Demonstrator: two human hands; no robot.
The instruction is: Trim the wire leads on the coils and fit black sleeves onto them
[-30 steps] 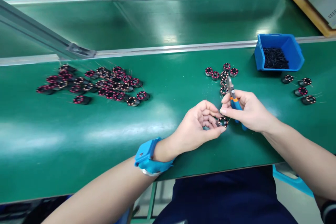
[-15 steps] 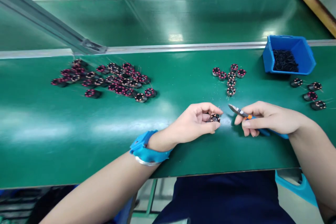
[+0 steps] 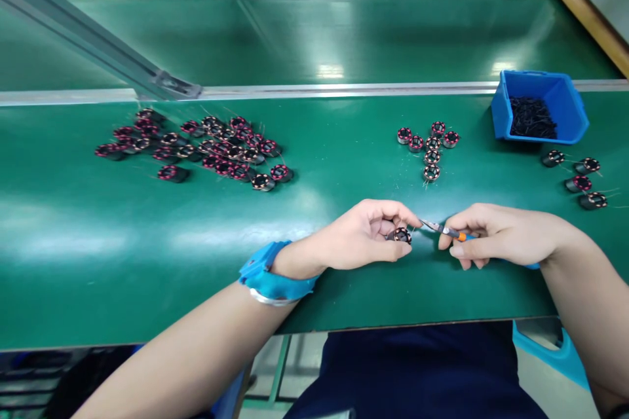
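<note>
Left hand [image 3: 361,236] grasps 1 wound ring [image 3: 401,236], right hand [image 3: 506,234] grips pliers [image 3: 449,232] beside it; blue bin [image 3: 566,108] holds black pieces [image 3: 532,118].

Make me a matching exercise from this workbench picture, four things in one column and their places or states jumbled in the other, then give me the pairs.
Things
1. Pliers
2. Blue bin
3. Single wound ring
4. Largest cluster of rings

Places or states
A. Spread over the left part of the green table
B. Held in the left hand
C. Containing thin black pieces
D. Held in the right hand

Right pairs: 1-D, 2-C, 3-B, 4-A.
</note>
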